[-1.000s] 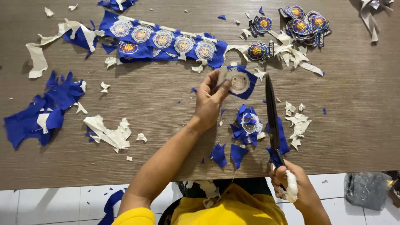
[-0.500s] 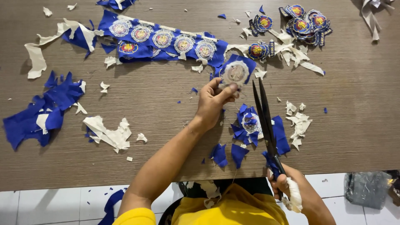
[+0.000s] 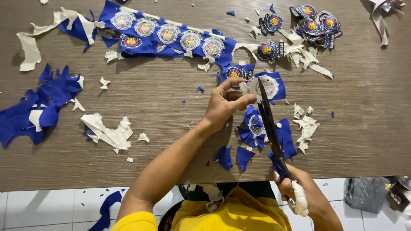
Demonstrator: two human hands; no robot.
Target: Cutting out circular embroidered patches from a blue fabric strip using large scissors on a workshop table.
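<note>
Left hand (image 3: 224, 107) pinches a round white-backed embroidered patch on blue cloth (image 3: 267, 87), thumb and fingers closed on its left edge, holding it just above the brown wood-grain bench (image 3: 171, 141). Right hand (image 3: 302, 199) is wrapped shut around the cloth-bound handles of long black scissors (image 3: 269, 124).

Scissors long axis runs from about 5 o'clock at the handles to about 11 o'clock at the tips; the tips point away from the person and overlap the patch's left half. The blades look nearly closed; how far they are into the cloth is hard to tell.

The patch sits at roughly 1 o'clock from the left hand, face down, with blue margin sticking out toward 3 o'clock.

To do this well, I'd judge: keep the cut close to the round border, turn the patch with the left hand rather than swinging the scissors, and keep the fingertips clear of the blade line.

Around: blue offcuts (image 3: 261, 132) under the blades, a blue strip of uncut patches (image 3: 167, 36) at 11 o'clock, a pile of trimmed round patches (image 3: 314, 25) at 1 o'clock, and white backing scraps (image 3: 107, 132) at 9 o'clock.
</note>
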